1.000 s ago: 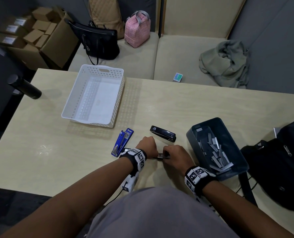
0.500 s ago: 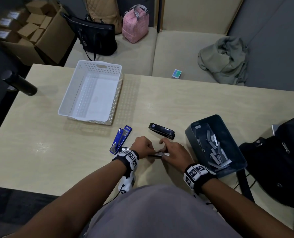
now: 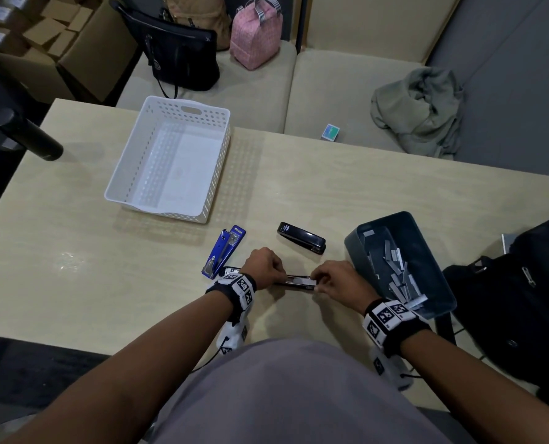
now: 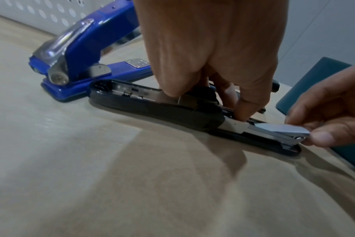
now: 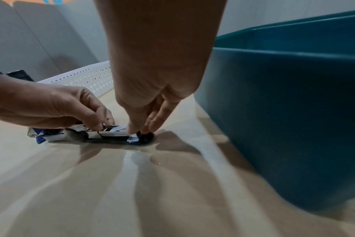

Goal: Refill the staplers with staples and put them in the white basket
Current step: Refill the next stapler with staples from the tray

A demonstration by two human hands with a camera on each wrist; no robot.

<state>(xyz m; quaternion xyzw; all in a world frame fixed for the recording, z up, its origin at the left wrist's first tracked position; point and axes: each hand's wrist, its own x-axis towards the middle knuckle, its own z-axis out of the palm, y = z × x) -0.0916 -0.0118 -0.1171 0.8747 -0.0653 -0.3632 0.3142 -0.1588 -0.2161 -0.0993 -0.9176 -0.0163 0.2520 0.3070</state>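
Nearest the body, both hands meet over an opened black stapler (image 4: pixel 152 102) lying flat on the table (image 3: pixel 74 283), its lid swung out to the left so the metal channel faces up. The left hand (image 3: pixel 263 264) has its fingers curled down onto the stapler's middle, pinching the hinge end of the channel, most likely to pin the body so it cannot slide while it is loaded. Just right of that grip, the right hand (image 3: pixel 337 280) pinches a strip of staples (image 4: pixel 282 129) between thumb and fingertips and holds it tilted at the channel's open front end; the strip is not yet seated flat. Just left of the left hand lies a blue stapler (image 3: pixel 223 251), also open, presumably waiting its turn. Beyond the hands rests a closed black stapler (image 3: pixel 302 237). Close to the right of the right hand stands the dark blue bin (image 3: pixel 426 225) holding loose staple strips (image 3: pixel 398 274), kept within easy reach for refilling. Farthest off, beyond and left of the grip, sits the white basket (image 3: pixel 186 105), with no stapler in it.
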